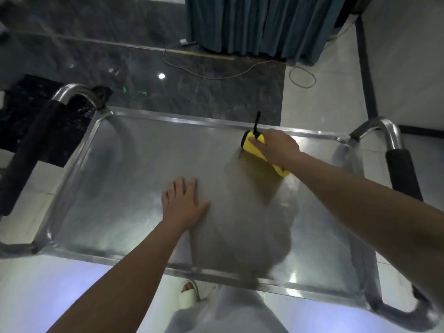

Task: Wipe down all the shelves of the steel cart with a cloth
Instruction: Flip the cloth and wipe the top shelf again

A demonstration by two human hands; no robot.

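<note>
The steel cart's top shelf [134, 164] fills the middle of the view, a shiny tray with a raised rim. A folded yellow cloth [254, 151] with a black loop lies on it near the far right rim. My right hand [276, 146] presses flat on the cloth, fingers straight and pointing left. My left hand [183, 203] rests flat on the bare steel near the middle of the shelf, fingers spread. The lower shelves are hidden under the top one.
Curved steel handles with black foam grips stand at the cart's left end [31, 145] and right end [398, 164]. A teal curtain [264, 25] hangs behind. A white cable [240, 75] trails over the dark floor. A sandalled foot [192, 290] shows below the near rim.
</note>
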